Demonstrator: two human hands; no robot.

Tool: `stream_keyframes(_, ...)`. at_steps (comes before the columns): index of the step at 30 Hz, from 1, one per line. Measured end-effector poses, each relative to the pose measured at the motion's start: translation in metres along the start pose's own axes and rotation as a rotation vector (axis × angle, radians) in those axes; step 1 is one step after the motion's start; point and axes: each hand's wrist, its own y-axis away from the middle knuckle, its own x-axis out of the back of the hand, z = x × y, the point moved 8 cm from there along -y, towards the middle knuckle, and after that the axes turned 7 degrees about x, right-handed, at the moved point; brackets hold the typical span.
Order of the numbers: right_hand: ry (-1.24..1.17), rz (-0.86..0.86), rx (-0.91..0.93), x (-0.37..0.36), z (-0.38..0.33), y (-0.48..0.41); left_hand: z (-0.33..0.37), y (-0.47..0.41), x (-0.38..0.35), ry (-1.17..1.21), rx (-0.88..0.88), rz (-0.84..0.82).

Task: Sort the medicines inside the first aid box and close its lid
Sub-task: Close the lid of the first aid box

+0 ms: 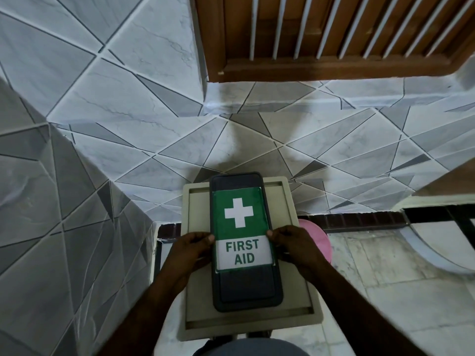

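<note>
The first aid box (244, 286) is a dark grey case with its lid down, and a green and white label reads FIRST AID. It lies lengthwise on a beige stool top (295, 299). My left hand (190, 250) grips the box's left edge with the thumb on the label. On the opposite edge my right hand (293, 246) holds the box the same way. No medicines are visible; the lid hides the inside.
A grey tiled wall (64, 201) rises close on the left and behind the stool. A pink plastic item (318, 242) sits on the floor just right of the stool. A wooden louvred window (334, 34) is above.
</note>
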Motion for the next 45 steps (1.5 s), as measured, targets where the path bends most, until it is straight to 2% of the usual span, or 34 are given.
stream_keyframes(9,-0.039,0.136,-0.026,-0.004,0.003,-0.028,0.022,-0.028,-0.005,-0.022,-0.054,0.117)
stream_keyframes(15,-0.032,0.061,-0.02,-0.004,-0.011,-0.036,0.028,-0.036,-0.004,-0.025,-0.05,0.05)
stream_keyframes(20,-0.043,0.099,0.047,-0.008,-0.038,-0.064,0.063,-0.053,-0.009,0.04,-0.112,0.081)
stream_keyframes(26,-0.001,0.191,0.015,-0.007,-0.025,-0.078,0.064,-0.065,-0.011,0.007,-0.088,0.17)
stream_keyframes(30,-0.024,0.143,-0.018,-0.007,-0.029,-0.083,0.063,-0.074,-0.008,0.016,-0.031,0.103)
stream_keyframes(33,-0.077,0.118,0.028,-0.011,-0.048,-0.091,0.075,-0.08,-0.01,0.034,-0.054,0.074)
stream_keyframes(40,-0.022,0.277,0.082,-0.017,-0.074,-0.122,0.104,-0.102,-0.018,0.137,-0.077,0.182)
stream_keyframes(45,0.05,0.387,0.066,-0.015,-0.072,-0.127,0.108,-0.108,-0.014,0.088,-0.047,0.293)
